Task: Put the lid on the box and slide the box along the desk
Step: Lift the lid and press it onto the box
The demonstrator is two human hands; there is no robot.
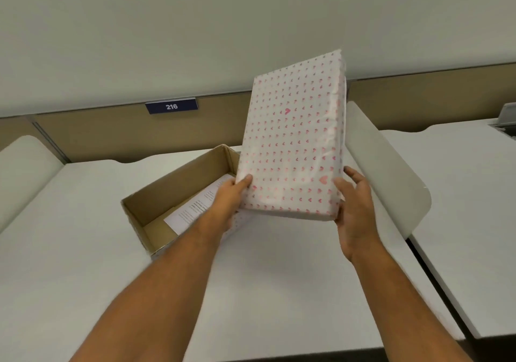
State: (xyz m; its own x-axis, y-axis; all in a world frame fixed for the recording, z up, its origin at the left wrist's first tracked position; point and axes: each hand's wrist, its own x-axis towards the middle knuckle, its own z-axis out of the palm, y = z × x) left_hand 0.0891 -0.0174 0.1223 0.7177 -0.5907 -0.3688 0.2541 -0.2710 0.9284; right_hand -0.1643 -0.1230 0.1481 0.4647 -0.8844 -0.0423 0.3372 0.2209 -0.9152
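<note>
Both hands grip heart-patterned lid (293,138) by near corners: left hand (229,197) on left edge, right hand (354,208) on right. Lid tilted up, raised off white desk (83,236). Open cardboard box (173,194) on desk just left of lid, printed sheet (192,208) inside. Blue "216" sign (171,106) on partition behind.

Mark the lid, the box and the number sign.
lid (293,138), head view, middle of its heart-patterned top.
box (178,183), head view, inner far wall.
number sign (171,106), head view, on the digits 216.
</note>
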